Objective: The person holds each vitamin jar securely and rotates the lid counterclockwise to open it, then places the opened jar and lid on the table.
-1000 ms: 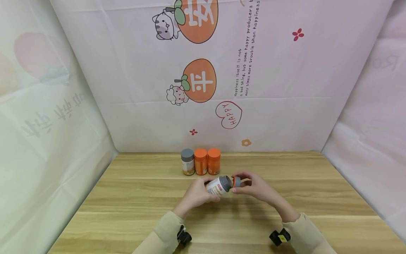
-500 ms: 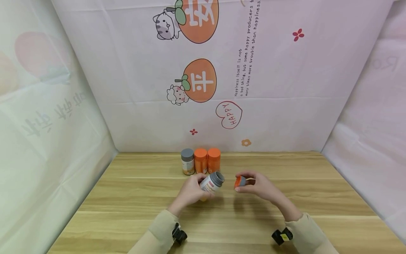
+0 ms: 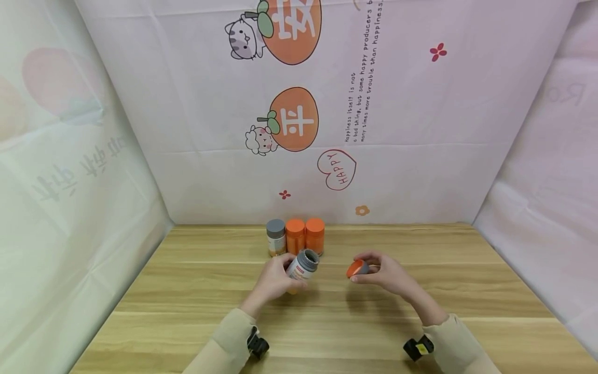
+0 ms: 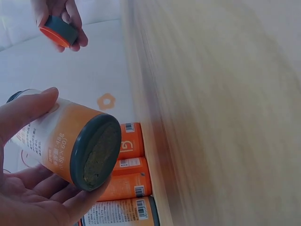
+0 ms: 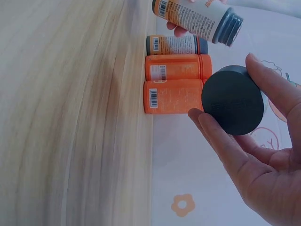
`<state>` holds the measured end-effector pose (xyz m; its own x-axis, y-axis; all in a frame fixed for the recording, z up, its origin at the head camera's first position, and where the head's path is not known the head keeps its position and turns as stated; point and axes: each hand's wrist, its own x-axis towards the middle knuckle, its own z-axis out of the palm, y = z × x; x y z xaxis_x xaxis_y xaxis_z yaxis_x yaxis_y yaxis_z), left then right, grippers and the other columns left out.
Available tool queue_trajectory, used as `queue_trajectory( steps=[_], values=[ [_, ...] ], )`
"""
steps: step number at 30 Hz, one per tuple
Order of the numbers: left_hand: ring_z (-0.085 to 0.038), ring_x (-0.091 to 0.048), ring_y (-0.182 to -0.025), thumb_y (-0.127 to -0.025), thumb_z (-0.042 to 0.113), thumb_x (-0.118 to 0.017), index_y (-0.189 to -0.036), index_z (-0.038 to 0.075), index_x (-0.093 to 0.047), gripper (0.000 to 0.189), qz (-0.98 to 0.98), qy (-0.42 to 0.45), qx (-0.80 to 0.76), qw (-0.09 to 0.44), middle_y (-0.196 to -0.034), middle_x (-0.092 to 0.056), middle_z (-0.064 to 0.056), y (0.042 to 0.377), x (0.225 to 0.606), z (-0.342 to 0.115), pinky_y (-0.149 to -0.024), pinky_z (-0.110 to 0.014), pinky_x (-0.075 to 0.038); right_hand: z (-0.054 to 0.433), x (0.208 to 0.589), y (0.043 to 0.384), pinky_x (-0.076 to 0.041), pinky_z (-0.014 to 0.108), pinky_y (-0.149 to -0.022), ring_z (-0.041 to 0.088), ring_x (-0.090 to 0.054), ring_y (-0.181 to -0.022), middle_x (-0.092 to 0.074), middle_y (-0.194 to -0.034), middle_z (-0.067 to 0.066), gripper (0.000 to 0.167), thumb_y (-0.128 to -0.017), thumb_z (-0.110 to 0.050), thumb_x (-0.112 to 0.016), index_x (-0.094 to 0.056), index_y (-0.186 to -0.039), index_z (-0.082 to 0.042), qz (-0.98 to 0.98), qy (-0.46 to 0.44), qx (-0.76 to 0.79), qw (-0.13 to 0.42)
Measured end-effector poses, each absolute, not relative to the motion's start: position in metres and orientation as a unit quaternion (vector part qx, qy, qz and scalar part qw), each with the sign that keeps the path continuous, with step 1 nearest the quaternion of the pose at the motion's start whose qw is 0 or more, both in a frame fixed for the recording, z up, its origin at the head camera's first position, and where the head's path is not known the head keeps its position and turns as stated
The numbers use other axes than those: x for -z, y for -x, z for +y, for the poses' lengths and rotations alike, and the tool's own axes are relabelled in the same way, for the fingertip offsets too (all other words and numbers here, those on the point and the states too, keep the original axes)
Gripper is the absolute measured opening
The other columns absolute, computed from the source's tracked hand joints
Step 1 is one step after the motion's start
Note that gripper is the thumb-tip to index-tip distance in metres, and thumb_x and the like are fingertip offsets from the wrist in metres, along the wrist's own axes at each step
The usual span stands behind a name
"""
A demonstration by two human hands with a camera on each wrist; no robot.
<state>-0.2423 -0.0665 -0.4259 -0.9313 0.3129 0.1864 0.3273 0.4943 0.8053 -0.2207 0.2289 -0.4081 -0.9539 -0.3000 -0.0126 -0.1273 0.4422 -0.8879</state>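
Note:
My left hand grips an uncapped supplement bottle round its white and orange body. The bottle tilts to the right, its grey threaded mouth facing up; in the left wrist view the dark base of the bottle shows. To the right, my right hand pinches a screw cap between thumb and fingers. Grey outside and orange inside, the cap turns its hollow side toward the bottle. Its flat grey top faces the right wrist view, where the cap is large. Bottle and cap are apart, both above the table.
Behind the held bottle stand three capped bottles in a row: one with a grey lid and two orange ones, the middle bottle and the right bottle. A printed white cloth rises at the wooden table's back edge.
The left hand has drawn the bottle left, away from the cap, and its mouth has turned more upward. The right hand has shifted slightly right with the cap, tipping its orange inside more into view.

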Motion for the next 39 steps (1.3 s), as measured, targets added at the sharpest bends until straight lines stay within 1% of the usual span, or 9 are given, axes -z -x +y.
queue_trajectory(
  steps=[5, 12, 17, 21, 23, 26, 29, 35, 39],
  values=[
    [-0.019, -0.061, -0.087, -0.063, 0.014, -0.087, -0.107, 0.006, -0.064, 0.051, -0.864, 0.177, 0.471, 0.010, -0.097, -0.067, -0.005, 0.243, 0.427, -0.071, -0.081, -0.038, -0.049, 0.233, 0.410, 0.222, -0.051, 0.027, -0.075, 0.021, -0.064, -0.095, -0.063, -0.110, 0.016, 0.060, -0.078, -0.027, -0.078, -0.051, -0.125, -0.002, 0.840, 0.124, 0.522, 0.080],
    [-0.018, -0.061, -0.085, -0.061, 0.013, -0.087, -0.106, 0.004, -0.064, 0.051, -0.865, 0.171, 0.471, 0.022, -0.094, -0.068, -0.006, 0.247, 0.429, -0.076, -0.079, -0.035, -0.050, 0.238, 0.413, 0.224, -0.051, 0.027, -0.077, 0.021, -0.063, -0.098, -0.062, -0.113, 0.017, 0.064, -0.076, -0.026, -0.079, -0.048, -0.125, 0.001, 0.841, 0.114, 0.524, 0.069],
    [-0.020, -0.061, -0.087, -0.061, 0.013, -0.086, -0.108, 0.003, -0.064, 0.053, -0.871, 0.159, 0.464, 0.021, -0.096, -0.068, -0.007, 0.248, 0.429, -0.081, -0.080, -0.038, -0.050, 0.241, 0.413, 0.225, -0.050, 0.030, -0.080, 0.021, -0.061, -0.101, -0.061, -0.114, 0.017, 0.063, -0.076, -0.026, -0.079, -0.049, -0.124, 0.001, 0.851, 0.118, 0.510, 0.054],
    [-0.021, -0.062, -0.089, -0.062, 0.012, -0.086, -0.109, 0.004, -0.064, 0.052, -0.871, 0.155, 0.465, 0.024, -0.099, -0.068, -0.008, 0.248, 0.429, -0.085, -0.083, -0.041, -0.050, 0.243, 0.414, 0.226, -0.048, 0.032, -0.079, 0.021, -0.059, -0.098, -0.062, -0.113, 0.016, 0.062, -0.076, -0.026, -0.080, -0.049, -0.123, 0.000, 0.861, 0.118, 0.493, 0.047],
    [-0.022, -0.062, -0.090, -0.062, 0.012, -0.086, -0.108, 0.004, -0.064, 0.051, -0.871, 0.154, 0.466, 0.031, -0.099, -0.068, -0.008, 0.250, 0.429, -0.087, -0.083, -0.041, -0.050, 0.244, 0.414, 0.227, -0.047, 0.032, -0.079, 0.022, -0.059, -0.099, -0.063, -0.114, 0.016, 0.063, -0.075, -0.027, -0.080, -0.049, -0.124, -0.001, 0.866, 0.115, 0.484, 0.042],
    [-0.022, -0.063, -0.089, -0.060, 0.011, -0.087, -0.106, 0.003, -0.066, 0.051, -0.873, 0.152, 0.462, 0.045, -0.098, -0.069, -0.008, 0.252, 0.431, -0.090, -0.081, -0.041, -0.051, 0.246, 0.416, 0.229, -0.048, 0.031, -0.081, 0.024, -0.058, -0.104, -0.062, -0.117, 0.015, 0.065, -0.075, -0.029, -0.080, -0.051, -0.128, -0.003, 0.873, 0.112, 0.473, 0.034],
    [-0.022, -0.063, -0.089, -0.059, 0.011, -0.088, -0.106, 0.004, -0.067, 0.052, -0.874, 0.139, 0.462, 0.050, -0.097, -0.069, -0.008, 0.253, 0.431, -0.093, -0.080, -0.040, -0.051, 0.248, 0.418, 0.231, -0.048, 0.030, -0.082, 0.024, -0.057, -0.105, -0.061, -0.120, 0.015, 0.065, -0.077, -0.030, -0.078, -0.053, -0.130, -0.004, 0.877, 0.119, 0.464, 0.030],
    [-0.023, -0.064, -0.089, -0.060, 0.011, -0.088, -0.105, 0.005, -0.067, 0.050, -0.880, 0.123, 0.457, 0.043, -0.097, -0.069, -0.007, 0.256, 0.432, -0.098, -0.080, -0.040, -0.051, 0.251, 0.421, 0.234, -0.048, 0.026, -0.077, 0.018, -0.058, -0.097, -0.064, -0.115, 0.014, 0.058, -0.078, -0.031, -0.078, -0.059, -0.125, -0.003, 0.885, 0.110, 0.451, 0.014],
    [-0.021, -0.064, -0.088, -0.058, 0.009, -0.088, -0.102, 0.005, -0.068, 0.049, -0.877, 0.114, 0.465, 0.048, -0.095, -0.070, -0.007, 0.259, 0.433, -0.101, -0.081, -0.040, -0.051, 0.253, 0.424, 0.236, -0.047, 0.024, -0.078, 0.022, -0.059, -0.099, -0.064, -0.115, 0.015, 0.054, -0.077, -0.026, -0.078, -0.060, -0.123, -0.003, 0.888, 0.097, 0.449, 0.005]
  ],
)
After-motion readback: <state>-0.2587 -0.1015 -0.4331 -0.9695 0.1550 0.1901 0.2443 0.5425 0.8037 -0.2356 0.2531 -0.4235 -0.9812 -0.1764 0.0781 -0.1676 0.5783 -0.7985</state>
